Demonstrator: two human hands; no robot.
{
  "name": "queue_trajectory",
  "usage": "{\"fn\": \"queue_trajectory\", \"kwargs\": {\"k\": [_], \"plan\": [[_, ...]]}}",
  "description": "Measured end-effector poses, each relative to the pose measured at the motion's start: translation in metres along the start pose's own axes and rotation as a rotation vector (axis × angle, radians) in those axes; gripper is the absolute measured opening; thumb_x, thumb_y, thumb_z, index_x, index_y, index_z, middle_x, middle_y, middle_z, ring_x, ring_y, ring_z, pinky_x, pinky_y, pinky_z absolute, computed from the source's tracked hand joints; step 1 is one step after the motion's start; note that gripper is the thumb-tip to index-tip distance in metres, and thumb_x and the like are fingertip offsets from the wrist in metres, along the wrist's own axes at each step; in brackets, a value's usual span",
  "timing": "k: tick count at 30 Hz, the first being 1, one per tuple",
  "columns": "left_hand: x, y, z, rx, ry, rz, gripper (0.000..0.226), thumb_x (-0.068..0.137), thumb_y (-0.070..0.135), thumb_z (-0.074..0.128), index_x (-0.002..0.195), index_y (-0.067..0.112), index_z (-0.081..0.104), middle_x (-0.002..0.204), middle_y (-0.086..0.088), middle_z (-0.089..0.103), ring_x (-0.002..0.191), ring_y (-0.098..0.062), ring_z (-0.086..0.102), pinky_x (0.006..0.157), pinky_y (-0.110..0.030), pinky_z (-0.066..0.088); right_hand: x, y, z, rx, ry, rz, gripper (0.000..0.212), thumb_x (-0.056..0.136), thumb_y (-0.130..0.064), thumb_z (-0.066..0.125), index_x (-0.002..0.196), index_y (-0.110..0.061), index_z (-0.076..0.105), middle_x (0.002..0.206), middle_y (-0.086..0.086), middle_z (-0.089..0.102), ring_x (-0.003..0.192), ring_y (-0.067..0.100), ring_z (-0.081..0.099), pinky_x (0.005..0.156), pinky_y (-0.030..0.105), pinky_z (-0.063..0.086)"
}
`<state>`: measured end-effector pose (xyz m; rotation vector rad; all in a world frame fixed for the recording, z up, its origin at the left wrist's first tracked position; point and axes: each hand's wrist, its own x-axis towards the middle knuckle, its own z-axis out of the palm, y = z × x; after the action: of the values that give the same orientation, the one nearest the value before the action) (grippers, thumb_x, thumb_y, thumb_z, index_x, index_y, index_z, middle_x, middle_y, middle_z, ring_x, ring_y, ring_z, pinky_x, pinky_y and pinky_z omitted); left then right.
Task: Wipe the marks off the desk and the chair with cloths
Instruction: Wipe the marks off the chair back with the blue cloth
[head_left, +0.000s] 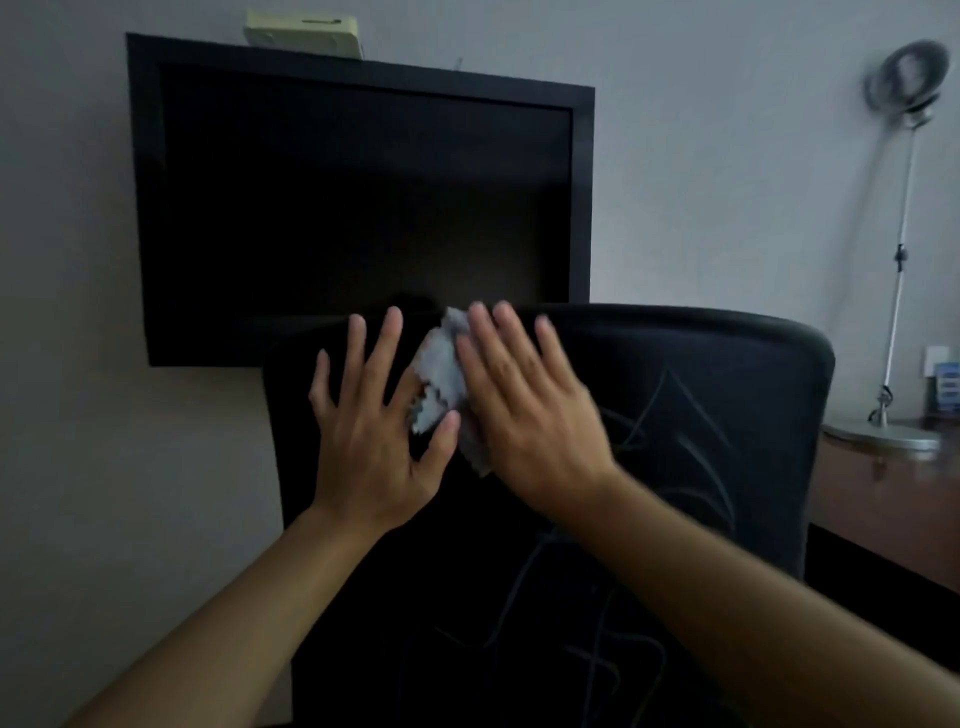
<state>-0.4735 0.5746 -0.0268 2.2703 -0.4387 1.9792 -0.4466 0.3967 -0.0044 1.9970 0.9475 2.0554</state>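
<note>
Chair: black backrest, pale scribbled marks
Cloth: grey, crumpled on upper backrest
Right hand: grip spread flat, pressing cloth
Left hand: grip spread, thumb touching cloth

Both my bare forearms reach up and forward, converging toward the middle. My left hand is flat, palm away from me, fingers straight and spread, thumb angled out to the right. My right hand lies just beside it, also flat, fingers straight and close together, slightly blurred.
</note>
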Motion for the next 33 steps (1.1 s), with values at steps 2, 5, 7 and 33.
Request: {"fn": "queue_trajectory", "kwargs": {"k": [2, 5, 7, 33], "plan": [[0.001, 0.003, 0.004, -0.022, 0.004, -0.031, 0.064, 0.099, 0.055, 0.027, 0.153, 0.022, 0.029, 0.163, -0.012, 0.019, 0.152, -0.034, 0.01, 0.118, -0.063, 0.01, -0.037, -0.033, 0.01, 0.051, -0.04, 0.014, 0.057, 0.1, -0.031, 0.052, 0.145, 0.002, 0.039, 0.156, 0.021, 0.027, 0.148, 0.036, 0.02, 0.12, 0.051, 0.02], [-0.003, -0.003, 0.005, 0.005, -0.014, -0.008, 0.065, 0.096, 0.05, 0.037, 0.154, 0.02, 0.03, 0.163, -0.013, 0.018, 0.152, -0.033, 0.008, 0.118, -0.063, 0.01, -0.086, -0.06, 0.012, 0.039, -0.214, -0.087, 0.054, 0.103, -0.027, 0.038, 0.149, -0.001, 0.032, 0.159, 0.017, 0.019, 0.15, 0.032, 0.012, 0.123, 0.047, 0.013], [-0.005, -0.007, 0.003, 0.047, -0.029, 0.018, 0.068, 0.093, 0.045, 0.043, 0.154, 0.019, 0.028, 0.163, -0.014, 0.017, 0.152, -0.033, 0.008, 0.117, -0.064, 0.012, -0.084, -0.046, 0.005, 0.0, -0.22, -0.109, 0.053, 0.101, -0.025, 0.033, 0.149, -0.002, 0.032, 0.158, 0.015, 0.021, 0.149, 0.031, 0.015, 0.122, 0.047, 0.012], [0.044, 0.082, 0.015, -0.112, 0.153, 0.024, 0.046, 0.088, 0.025, 0.052, 0.132, 0.013, 0.056, 0.141, -0.012, 0.052, 0.139, -0.028, 0.039, 0.117, -0.05, 0.016, -0.063, 0.036, -0.025, 0.055, 0.015, 0.249, 0.05, 0.105, -0.028, 0.025, 0.147, -0.002, 0.035, 0.157, 0.018, 0.025, 0.15, 0.031, 0.013, 0.122, 0.052, 0.013]]}}
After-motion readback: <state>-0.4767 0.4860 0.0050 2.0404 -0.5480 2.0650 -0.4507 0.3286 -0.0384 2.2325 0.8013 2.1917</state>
